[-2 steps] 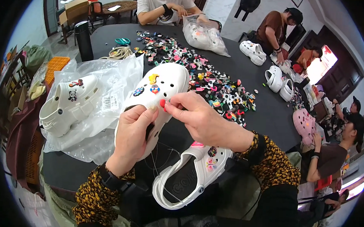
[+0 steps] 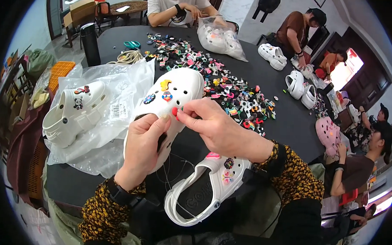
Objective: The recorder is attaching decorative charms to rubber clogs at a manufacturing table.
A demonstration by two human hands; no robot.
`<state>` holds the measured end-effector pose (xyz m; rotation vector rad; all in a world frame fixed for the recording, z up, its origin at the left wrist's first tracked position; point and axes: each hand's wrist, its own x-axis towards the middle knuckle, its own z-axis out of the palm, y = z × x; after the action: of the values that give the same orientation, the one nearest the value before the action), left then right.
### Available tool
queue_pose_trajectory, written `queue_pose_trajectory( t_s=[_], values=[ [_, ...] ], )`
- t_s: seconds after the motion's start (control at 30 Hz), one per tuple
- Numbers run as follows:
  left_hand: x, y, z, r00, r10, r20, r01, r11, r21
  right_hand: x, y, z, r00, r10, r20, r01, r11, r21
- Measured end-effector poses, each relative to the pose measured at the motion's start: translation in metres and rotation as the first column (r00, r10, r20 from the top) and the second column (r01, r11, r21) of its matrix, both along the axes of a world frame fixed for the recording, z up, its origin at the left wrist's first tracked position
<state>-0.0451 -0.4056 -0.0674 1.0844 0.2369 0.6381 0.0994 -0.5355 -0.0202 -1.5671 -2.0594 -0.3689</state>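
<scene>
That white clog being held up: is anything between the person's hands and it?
Nothing visible. The left hand grips the white clog directly, and the right hand pinches at its upper; whether thread or a charm sits between the fingertips is unclear.

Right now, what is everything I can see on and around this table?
White foam clog with charms: one, held up at centre.
White foam clog in lap: one, near lower edge.
White clog in clear plastic bag: one, left.
Small colourful shoe charms: a heap, mid-table.
Clear bag of charms: one, far side.
Loose white clogs: several, right.
Pink clog: one, right edge.
Black bottle: one, far left.
Dark round table: one.
Other people: several, seated around.
Left hand: grips clog.
Right hand: pinches at clog's top.
</scene>
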Motion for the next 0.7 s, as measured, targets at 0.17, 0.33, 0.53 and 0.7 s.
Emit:
queue_pose_trajectory(
  t_s=[0.17, 0.33, 0.53, 0.7],
  values=[
    [-0.003, -0.002, 0.002, 1.000, 0.028, 0.013, -0.029, 0.998, 0.056, 0.003, 0.004, 0.001, 0.997, 0.009, 0.075, -0.006, 0.999, -0.034],
    [-0.002, -0.005, 0.004, 1.000, 0.021, -0.008, -0.020, 0.989, 0.148, 0.004, 0.002, 0.000, 0.986, -0.021, 0.167, 0.026, 0.999, -0.025],
    [0.002, 0.001, 0.006, 1.000, 0.022, -0.020, -0.020, 0.996, 0.087, 0.000, 0.002, 0.004, 0.992, -0.060, 0.108, 0.061, 0.998, -0.001],
    [-0.001, 0.006, -0.001, 0.998, -0.004, -0.059, 0.011, 0.994, 0.106, 0.022, -0.008, 0.027, 0.998, -0.045, -0.047, 0.044, 0.999, -0.032]
  ],
)
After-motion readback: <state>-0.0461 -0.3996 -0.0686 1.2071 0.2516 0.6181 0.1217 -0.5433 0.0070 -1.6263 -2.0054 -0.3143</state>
